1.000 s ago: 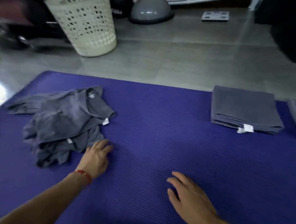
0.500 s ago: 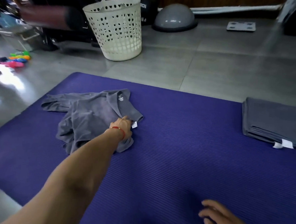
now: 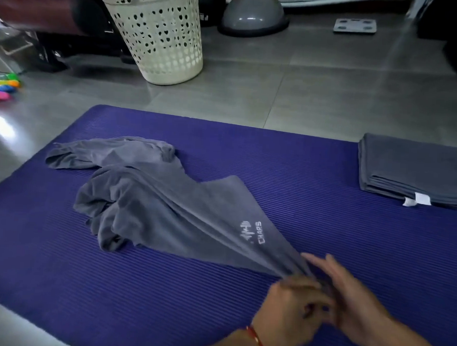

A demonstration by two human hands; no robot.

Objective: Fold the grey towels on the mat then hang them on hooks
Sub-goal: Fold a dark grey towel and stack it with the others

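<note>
Since the earlier frame, a corner of the crumpled grey towel (image 3: 151, 206) has been dragged out from the heap toward the near edge of the purple mat (image 3: 289, 160), and both hands now meet there. The left hand (image 3: 291, 308) pinches the gathered corner; the right hand (image 3: 348, 298) lies against it with fingers fairly straight, though blur hides whether it grips. The towel looks light, soft and limp, so I judge it best taken by two adjacent corners. Its stretched length runs from the mat's far left toward the near middle. A folded towel stack (image 3: 410, 169) sits at the far right edge; a white basket (image 3: 160, 34) stands on the floor beyond
</note>
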